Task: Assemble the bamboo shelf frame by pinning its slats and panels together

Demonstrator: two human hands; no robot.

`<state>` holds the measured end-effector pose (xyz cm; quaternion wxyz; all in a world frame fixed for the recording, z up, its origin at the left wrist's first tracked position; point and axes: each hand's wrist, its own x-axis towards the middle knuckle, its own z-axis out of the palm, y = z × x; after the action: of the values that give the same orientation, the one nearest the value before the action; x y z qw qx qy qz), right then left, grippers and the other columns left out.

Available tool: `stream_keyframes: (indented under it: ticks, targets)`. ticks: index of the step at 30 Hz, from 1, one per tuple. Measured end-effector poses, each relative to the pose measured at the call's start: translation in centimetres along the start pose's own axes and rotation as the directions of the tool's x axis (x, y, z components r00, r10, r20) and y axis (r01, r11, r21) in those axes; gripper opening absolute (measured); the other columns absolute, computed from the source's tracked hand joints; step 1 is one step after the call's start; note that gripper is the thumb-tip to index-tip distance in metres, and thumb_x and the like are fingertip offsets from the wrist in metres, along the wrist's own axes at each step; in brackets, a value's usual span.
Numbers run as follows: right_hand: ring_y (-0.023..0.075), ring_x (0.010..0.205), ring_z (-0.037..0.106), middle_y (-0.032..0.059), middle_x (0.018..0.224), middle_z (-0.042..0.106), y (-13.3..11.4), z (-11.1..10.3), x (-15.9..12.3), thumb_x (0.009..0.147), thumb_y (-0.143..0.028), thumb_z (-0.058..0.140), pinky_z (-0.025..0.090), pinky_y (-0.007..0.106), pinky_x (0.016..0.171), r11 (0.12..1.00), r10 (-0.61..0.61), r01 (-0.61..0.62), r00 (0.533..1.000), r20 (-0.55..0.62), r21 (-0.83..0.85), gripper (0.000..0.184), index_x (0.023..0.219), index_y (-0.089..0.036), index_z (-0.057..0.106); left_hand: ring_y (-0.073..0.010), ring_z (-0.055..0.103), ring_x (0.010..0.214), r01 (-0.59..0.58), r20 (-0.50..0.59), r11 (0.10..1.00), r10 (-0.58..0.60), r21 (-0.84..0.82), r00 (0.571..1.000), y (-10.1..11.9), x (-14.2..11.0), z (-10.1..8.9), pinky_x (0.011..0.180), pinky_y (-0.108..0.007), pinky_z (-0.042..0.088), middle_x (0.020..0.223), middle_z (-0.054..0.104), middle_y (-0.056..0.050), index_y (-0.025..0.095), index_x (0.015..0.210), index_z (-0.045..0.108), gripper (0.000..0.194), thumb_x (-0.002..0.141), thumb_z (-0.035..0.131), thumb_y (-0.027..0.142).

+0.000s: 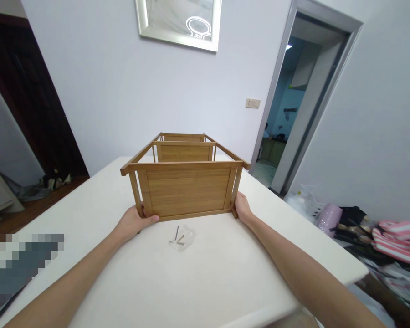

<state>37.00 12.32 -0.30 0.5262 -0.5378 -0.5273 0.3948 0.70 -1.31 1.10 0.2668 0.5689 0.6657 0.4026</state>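
Note:
A wooden shelf rack (pixel 187 189) lies on its side on the white table, its near panel facing me and two more panels behind it. My left hand (pixel 136 222) is closed around the lower left corner, thumb along the bottom rail. At the lower right corner, my right hand (pixel 242 207) grips the post, with its fingers partly hidden behind the wood. Between my forearms, just in front of the rack, lies a small clear plastic bag (pixel 187 238). An Allen key (pixel 176 233) and a few screws (pixel 181 240) rest on or in it.
The white table (pixel 198 282) reaches toward the wall. A pixelated dark object (pixel 23 269) lies at its left edge. A framed mirror (pixel 179 23) hangs above. Right of the table are a doorway (pixel 283 105) and a pile of belongings with a pink striped cloth (pixel 399 241).

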Motion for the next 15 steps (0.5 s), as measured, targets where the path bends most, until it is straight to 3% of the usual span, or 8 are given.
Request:
stream_keyframes:
  ticks: [3,6,9,15]
  targets:
    - [0.0112,0.056,0.054,-0.0019,0.062,0.06,0.3,-0.2,0.0,0.093,-0.039,0.046,0.044,0.024,0.053,1.0,-0.008,0.008,1.0,0.017,0.01,0.035,0.078,-0.014,0.064,-0.0179,0.058,0.047,0.042,-0.009,0.998,-0.041,0.047,0.999,0.2,0.0,0.1,0.042,-0.028,0.044,0.069,0.071,-0.003,0.015,0.094,0.064,0.056,0.06,0.075,0.058]
    - [0.0125,0.071,0.061,0.0018,0.087,0.065,0.7,-0.2,0.1,0.093,-0.04,0.055,0.052,0.028,0.064,1.0,0.004,-0.005,0.999,0.038,0.001,0.028,0.097,-0.013,0.063,-0.0152,0.052,0.04,0.072,-0.016,0.993,-0.071,0.094,0.997,0.1,0.2,0.2,0.041,-0.028,0.042,0.067,0.07,-0.002,0.015,0.092,0.064,0.058,0.062,0.071,0.063]
    - [0.0173,0.089,0.063,0.0053,0.107,0.063,0.9,-0.1,0.1,0.093,-0.039,0.057,0.055,0.035,0.076,1.0,0.015,-0.015,0.998,0.055,-0.003,0.031,0.112,-0.015,0.06,-0.0169,0.053,0.04,0.08,-0.012,0.991,-0.08,0.11,0.997,0.0,0.3,0.2,0.043,-0.03,0.043,0.059,0.067,-0.001,0.014,0.094,0.065,0.06,0.062,0.07,0.064]
    - [0.0198,0.097,0.062,0.0071,0.115,0.061,1.5,-0.2,0.7,0.093,-0.037,0.057,0.054,0.039,0.083,1.0,-0.014,0.013,1.0,0.027,0.027,0.032,0.117,-0.016,0.058,-0.0188,0.054,0.041,0.061,-0.016,0.994,-0.059,0.091,0.998,0.0,0.3,0.2,0.041,-0.029,0.041,0.055,0.064,0.0,0.013,0.096,0.066,0.062,0.059,0.072,0.063]
